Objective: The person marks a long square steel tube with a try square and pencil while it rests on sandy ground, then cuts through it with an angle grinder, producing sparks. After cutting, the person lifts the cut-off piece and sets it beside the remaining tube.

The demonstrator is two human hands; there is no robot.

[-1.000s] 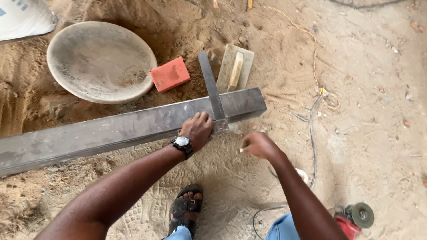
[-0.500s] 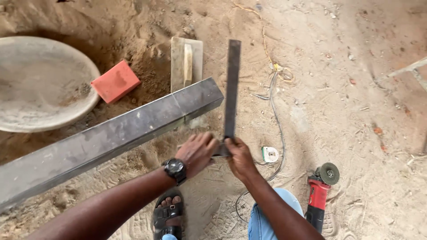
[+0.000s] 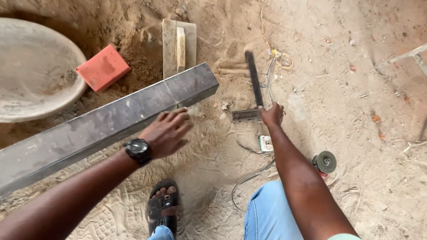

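Now right hand (image 3: 272, 114) grips square (image 3: 253, 91).

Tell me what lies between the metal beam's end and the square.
Head view: only sandy ground with small stones between the metal beam and the square under the right hand.

The square (image 3: 252, 89) came off the beam (image 3: 106, 122) and went to the sand on its right, carried by the right hand (image 3: 272, 114), which reached farther right and gripped it at the corner. The left hand (image 3: 167, 132) lifted off the square and hovered open beside the beam's near edge. The view shifted right.
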